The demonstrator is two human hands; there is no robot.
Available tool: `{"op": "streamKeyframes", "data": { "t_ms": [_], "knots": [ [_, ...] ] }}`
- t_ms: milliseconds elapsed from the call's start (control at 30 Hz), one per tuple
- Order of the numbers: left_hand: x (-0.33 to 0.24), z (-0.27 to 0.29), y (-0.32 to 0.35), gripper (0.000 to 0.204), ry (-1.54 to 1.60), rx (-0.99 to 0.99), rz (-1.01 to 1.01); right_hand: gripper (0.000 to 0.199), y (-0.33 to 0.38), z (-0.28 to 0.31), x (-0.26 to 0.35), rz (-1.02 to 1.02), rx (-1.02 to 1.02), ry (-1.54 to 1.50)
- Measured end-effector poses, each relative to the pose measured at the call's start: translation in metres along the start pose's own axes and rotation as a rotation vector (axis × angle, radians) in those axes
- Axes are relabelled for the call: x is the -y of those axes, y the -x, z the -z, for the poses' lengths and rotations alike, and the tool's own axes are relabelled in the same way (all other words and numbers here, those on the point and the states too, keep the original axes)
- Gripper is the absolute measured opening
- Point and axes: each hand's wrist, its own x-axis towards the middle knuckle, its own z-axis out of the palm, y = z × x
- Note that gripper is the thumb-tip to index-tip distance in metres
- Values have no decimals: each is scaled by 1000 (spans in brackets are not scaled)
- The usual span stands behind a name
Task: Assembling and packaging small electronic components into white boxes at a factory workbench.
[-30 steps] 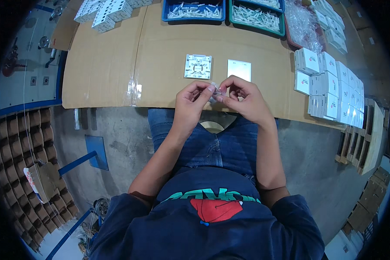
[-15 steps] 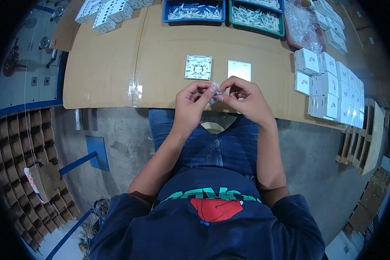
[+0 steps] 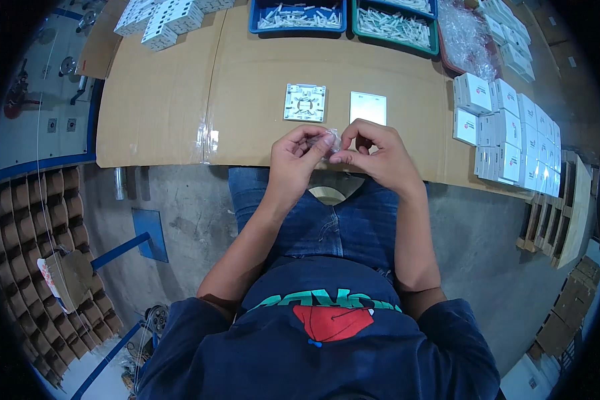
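Note:
Over the near edge of the cardboard-covered table, both hands meet around a small clear plastic bag (image 3: 333, 141). My left hand (image 3: 295, 157) is closed on it, thumb against curled fingers. My right hand (image 3: 383, 159) has its thumb and bent index finger at the bag's right side, the other fingers curled. What the bag contains is too small to make out. Just beyond the left hand lies an open white square box (image 3: 305, 103) with moulded clips and a round inner part. Beyond the right hand rests a flat white square cover (image 3: 368, 107), partly behind the fingers.
At the far edge stand a blue tray (image 3: 300, 30) and a green tray (image 3: 397, 40) of small white pieces. A red tray (image 3: 467, 43) holds clear plastic bags. Stacked white boxes (image 3: 510, 143) line the right side; more white pieces (image 3: 163, 30) are piled far left.
The right thumb and index finger have shifted slightly on the plastic bag, and more of it shows upright between the hands. The open box and cover have stayed put.

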Motion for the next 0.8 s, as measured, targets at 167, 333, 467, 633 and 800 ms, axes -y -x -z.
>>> {"op": "streamKeyframes", "data": {
  "t_ms": [167, 333, 467, 633, 800],
  "knots": [
    [2, -1, 2, 18, 6, -10, -24, 20, 0, -2, -14, 2, 34, -140],
    [5, -3, 1, 20, 66, -96, -80, 16, -1, -4, -14, -11, -31, -295],
    [1, -7, 0, 23, 69, -100, -114, 19, -5, -9, -12, -1, -160, -381],
    [-1, -6, 2, 25, 51, -59, -20, 25, -7, -12, -16, 23, -195, -365],
    [-9, -11, 4, 20, 80, -102, -38, 25, -10, -17, -12, 15, -227, -522]
  ]
}}
